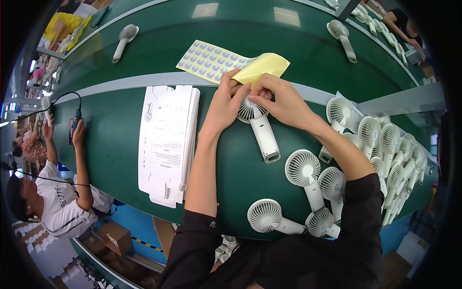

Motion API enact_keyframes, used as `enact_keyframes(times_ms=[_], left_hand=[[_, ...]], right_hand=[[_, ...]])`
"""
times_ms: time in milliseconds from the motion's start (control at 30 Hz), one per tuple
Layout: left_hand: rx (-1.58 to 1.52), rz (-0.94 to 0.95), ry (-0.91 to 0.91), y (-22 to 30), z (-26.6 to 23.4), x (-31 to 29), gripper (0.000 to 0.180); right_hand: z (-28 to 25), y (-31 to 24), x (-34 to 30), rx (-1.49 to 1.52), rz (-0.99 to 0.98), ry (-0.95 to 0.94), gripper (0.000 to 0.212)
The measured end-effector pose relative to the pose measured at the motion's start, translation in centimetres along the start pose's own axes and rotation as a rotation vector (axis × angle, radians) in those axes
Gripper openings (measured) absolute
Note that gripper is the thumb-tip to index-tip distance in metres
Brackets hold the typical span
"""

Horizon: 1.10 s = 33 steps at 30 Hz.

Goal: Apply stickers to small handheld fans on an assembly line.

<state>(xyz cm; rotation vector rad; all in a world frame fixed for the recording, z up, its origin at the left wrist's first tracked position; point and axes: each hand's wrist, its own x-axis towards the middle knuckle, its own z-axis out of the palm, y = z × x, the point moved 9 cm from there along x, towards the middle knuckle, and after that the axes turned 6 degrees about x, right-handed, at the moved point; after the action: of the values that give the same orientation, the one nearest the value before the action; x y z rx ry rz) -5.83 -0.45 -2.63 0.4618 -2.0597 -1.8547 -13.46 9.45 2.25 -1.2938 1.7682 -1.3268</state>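
Observation:
A sheet of small stickers (207, 60) with yellow backing lies over the grey rail, its right end curled up. My left hand (224, 105) is closed at the sheet's lower edge, thumb and fingers pinching it. Close beside it, my right hand (280, 98) has its fingertips pinched together over a fan's head; whatever is between them is too small to make out. That white handheld fan (264, 137) lies under both hands, its handle pointing toward me and its round grille partly hidden by my fingers.
A stack of flat white printed cartons (164, 139) lies left of my forearm. Several white fans (303, 168) rest at right, with a dense pile (390, 144) beyond. Two fans (126, 41) (340, 38) lie past the rail (120, 85). A co-worker (62, 197) at left holds a power screwdriver (76, 120).

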Motion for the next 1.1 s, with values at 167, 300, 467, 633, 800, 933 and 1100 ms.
enact_keyframes(times_ms=[167, 300, 467, 633, 800, 933, 1100], left_hand=[[-0.017, -0.022, -0.015, 0.1, 0.3, -0.2, 0.045], [-0.017, -0.021, -0.017, 0.1, 0.3, -0.2, 0.045], [-0.006, -0.014, -0.002, 0.1, 0.3, 0.2, 0.046], [0.014, 0.044, 0.014, 0.5, -0.4, 0.6, 0.044], [0.022, 0.047, 0.008, 0.2, 0.1, 0.0, 0.041], [-0.022, 0.016, -0.016, 0.3, 0.4, -0.8, 0.043], [-0.044, -0.002, -0.037, 0.5, 0.4, -1.0, 0.044]], right_hand=[[0.0, 0.0, -0.2, -0.007, -0.019, -0.001, 0.011], [0.0, -0.3, -0.3, -0.017, -0.031, 0.01, 0.013], [-0.2, 0.0, 0.0, -0.009, -0.018, -0.001, 0.013], [0.4, -0.9, 0.4, -0.067, -0.114, -0.033, 0.015], [0.5, -1.3, -0.5, -0.31, -0.196, 0.069, 0.029], [0.7, 0.0, -0.6, -0.295, -0.008, 0.04, 0.046], [1.0, 1.3, -0.4, -0.075, 0.028, 0.028, 0.045]])
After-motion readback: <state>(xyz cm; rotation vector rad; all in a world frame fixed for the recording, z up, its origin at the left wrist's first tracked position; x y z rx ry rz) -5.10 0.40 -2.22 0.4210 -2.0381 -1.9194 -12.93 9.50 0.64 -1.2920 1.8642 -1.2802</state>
